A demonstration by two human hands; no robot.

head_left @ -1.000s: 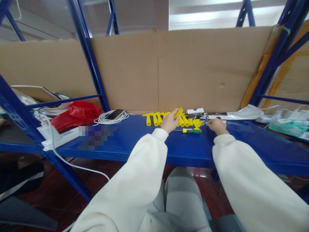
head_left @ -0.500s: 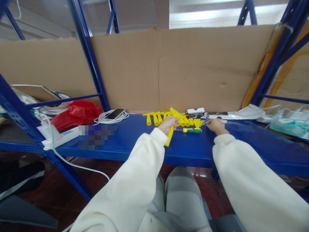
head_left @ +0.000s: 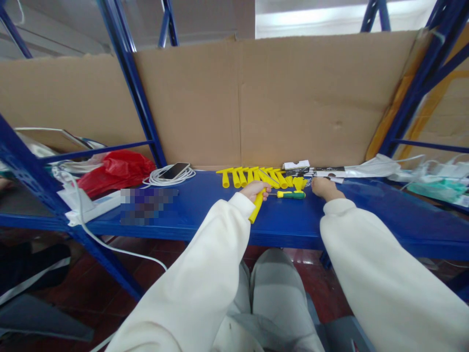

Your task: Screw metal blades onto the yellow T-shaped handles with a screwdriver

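The left hand (head_left: 254, 188) is grasping a yellow plastic T-shaped tool (head_left: 257, 209)

From where I'm standing, the left hand is closing its fingers around the tool, and the smooth tubular handle is sticking out below the hand, slanting towards the person. The head end is showing just beyond the fingers, overlapping my view of a row of similar yellow tools (head_left: 250, 175). That row is lying beyond the left hand and spreading to both sides of it, on a blue metal tabletop (head_left: 205, 208). I can't tell whether the held tool is touching the surface.

Just right of the left hand, a screwdriver with a green-and-yellow handle (head_left: 292, 194) is lying flat, its shaft pointing at the fingers.

The right hand (head_left: 324, 188) is bending its fingers down beside some small silvery parts (head_left: 309, 184); I can't tell whether it is pinching any. Left of it, short yellow fan-shaped pieces (head_left: 299, 184) are sitting near the screwdriver. Beyond it, a small white-and-black cardboard box (head_left: 296, 167) is standing near a brown cardboard panel (head_left: 293, 102).

Well to the left of the left hand, a dark-screened phone (head_left: 176, 170) is resting on a coiled white cable (head_left: 156, 179), and a crumpled red plastic bag (head_left: 116, 170) is lying farther left.
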